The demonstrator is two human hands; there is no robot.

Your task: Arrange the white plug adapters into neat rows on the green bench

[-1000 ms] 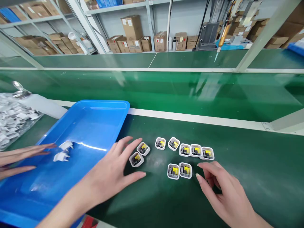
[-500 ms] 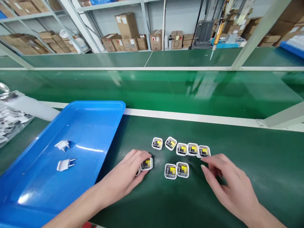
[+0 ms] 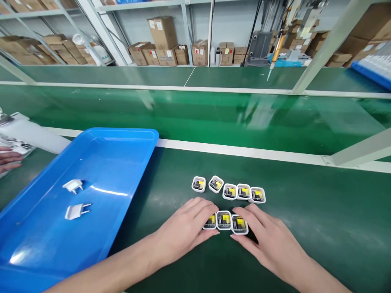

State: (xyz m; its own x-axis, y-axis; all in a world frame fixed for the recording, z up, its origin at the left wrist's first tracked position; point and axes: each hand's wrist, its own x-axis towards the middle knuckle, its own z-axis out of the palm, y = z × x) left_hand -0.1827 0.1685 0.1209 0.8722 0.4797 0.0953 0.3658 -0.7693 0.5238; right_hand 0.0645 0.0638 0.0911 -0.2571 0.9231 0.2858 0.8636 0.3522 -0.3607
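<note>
Three white square housings with black and yellow parts inside touch side by side in a front row on the green table. My left hand [image 3: 191, 221] grips the left housing [image 3: 210, 221] of this row between thumb and fingers. The middle housing [image 3: 224, 220] lies between my hands. At the right end my right hand [image 3: 265, 232] holds the right housing [image 3: 239, 224] by its upper and lower edges. Behind them stands a back row of several like housings: a left one [image 3: 198, 184], a tilted one [image 3: 216, 184] and a touching group [image 3: 243, 191].
A blue tray [image 3: 122, 140] at the left holds two white plugs [image 3: 77, 211]. Beyond it are a white cylinder [image 3: 36, 136] and another person's hand [image 3: 9, 158]. A pale rail [image 3: 244, 151] crosses behind the housings; cardboard boxes [image 3: 166, 57] stand on the far shelf.
My left hand has moved right with a housing to the front row. My right hand has moved left and down onto the row's right end. Another person's hand has appeared at the left edge.
</note>
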